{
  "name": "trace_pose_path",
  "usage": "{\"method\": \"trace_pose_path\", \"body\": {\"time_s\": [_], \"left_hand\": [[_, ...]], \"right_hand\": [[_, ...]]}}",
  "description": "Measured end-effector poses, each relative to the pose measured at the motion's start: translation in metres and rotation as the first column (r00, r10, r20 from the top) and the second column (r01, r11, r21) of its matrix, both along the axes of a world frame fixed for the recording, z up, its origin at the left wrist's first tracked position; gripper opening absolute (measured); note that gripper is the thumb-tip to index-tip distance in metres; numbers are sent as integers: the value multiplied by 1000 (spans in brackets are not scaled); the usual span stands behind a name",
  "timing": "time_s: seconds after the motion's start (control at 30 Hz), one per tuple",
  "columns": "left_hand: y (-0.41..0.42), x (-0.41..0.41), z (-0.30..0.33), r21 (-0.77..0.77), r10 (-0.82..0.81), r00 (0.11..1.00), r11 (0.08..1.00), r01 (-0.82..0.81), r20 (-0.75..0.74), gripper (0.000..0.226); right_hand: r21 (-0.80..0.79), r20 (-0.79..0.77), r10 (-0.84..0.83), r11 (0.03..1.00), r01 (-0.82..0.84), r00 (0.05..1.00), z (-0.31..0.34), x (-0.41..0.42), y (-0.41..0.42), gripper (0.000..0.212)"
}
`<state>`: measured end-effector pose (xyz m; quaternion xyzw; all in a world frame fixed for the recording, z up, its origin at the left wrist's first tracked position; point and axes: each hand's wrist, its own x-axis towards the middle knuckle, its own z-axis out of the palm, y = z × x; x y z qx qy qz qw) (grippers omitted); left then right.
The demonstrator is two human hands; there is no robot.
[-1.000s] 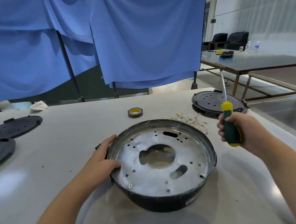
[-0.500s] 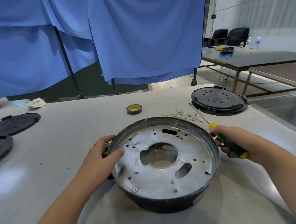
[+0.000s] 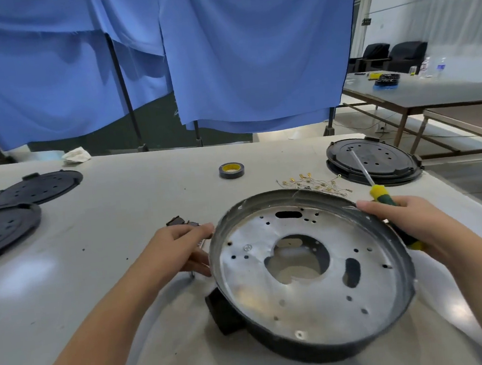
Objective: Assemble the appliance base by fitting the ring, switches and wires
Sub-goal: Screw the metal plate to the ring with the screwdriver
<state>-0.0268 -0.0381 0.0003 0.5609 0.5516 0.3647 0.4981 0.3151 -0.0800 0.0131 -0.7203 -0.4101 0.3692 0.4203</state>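
Observation:
The round appliance base [image 3: 310,275], a dark shell with a perforated silver plate inside and a large middle hole, sits tilted on the white table. My left hand [image 3: 178,251] presses against its left rim, fingers curled over small dark switch parts [image 3: 180,222] on the table. My right hand [image 3: 408,222] rests on the right rim while gripping a green and yellow screwdriver [image 3: 382,195], whose shaft points up and away. A loose bunch of thin wires with brass terminals [image 3: 313,185] lies just behind the base.
A roll of black tape [image 3: 232,170] stands behind the base. A black round cover [image 3: 373,162] lies at the right rear, two more black covers [image 3: 35,187] at the left. The table's right edge [image 3: 471,204] is close to my right hand. Blue curtains hang behind.
The base has turned and tipped, bringing a dark block on its lower left side into view. My left hand slid off the inner plate to the outer left rim. The screwdriver came down beside the right rim.

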Motion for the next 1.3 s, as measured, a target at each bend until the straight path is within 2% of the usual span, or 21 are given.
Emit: {"method": "trace_pose_path", "body": {"time_s": [0.1, 0.23, 0.43, 0.57, 0.63, 0.73, 0.87, 0.93, 1.0, 1.13, 1.23, 1.3], "left_hand": [[-4, 8, -4, 16, -139, 987, 990, 140, -83, 26], [-5, 12, -11, 104, -173, 980, 977, 184, -101, 12], [0, 10, -16, 228, -51, 983, 969, 91, -175, 28], [0, 8, -16, 271, 7, 975, 961, 54, -221, 43], [0, 8, -16, 279, 31, 970, 960, 39, -243, 41], [0, 8, -15, 291, 78, 959, 957, 5, -273, 31], [-2, 8, -14, 311, 134, 958, 949, -50, -253, 21], [-2, 7, -15, 320, 167, 955, 944, -83, -245, 16], [-1, 7, -16, 322, 178, 953, 942, -94, -244, 22], [-5, 10, -17, 296, 86, 965, 955, -9, -247, 32], [-7, 13, -17, 213, -59, 973, 971, 108, -225, 43], [-5, 14, -17, 163, -125, 977, 975, 153, -175, 38]], "right_hand": [[76, -44, -59, 995, 62, 997, -3, -5, -1, 44], [145, -135, -79, 984, 99, 988, -3, -15, -1, 38], [178, -118, -81, 979, 101, 990, -7, -24, 6, 52], [140, -113, -103, 983, 119, 988, -7, -21, 9, 53], [110, -108, -78, 990, 90, 991, -8, -18, 9, 49], [33, -114, 45, 999, -42, 992, -5, -17, 7, 46], [-90, -115, 170, 979, -181, 979, -1, -14, 2, 67], [-103, -53, 204, 973, -208, 978, 0, -16, 0, 50], [-83, 15, 167, 983, -165, 986, -2, -19, 2, 29], [7, 43, 32, 999, -32, 999, -8, -17, 9, 22], [84, -47, -68, 994, 72, 997, -10, -14, 9, 25], [94, -109, -89, 991, 99, 990, -11, -12, 9, 31]]}}
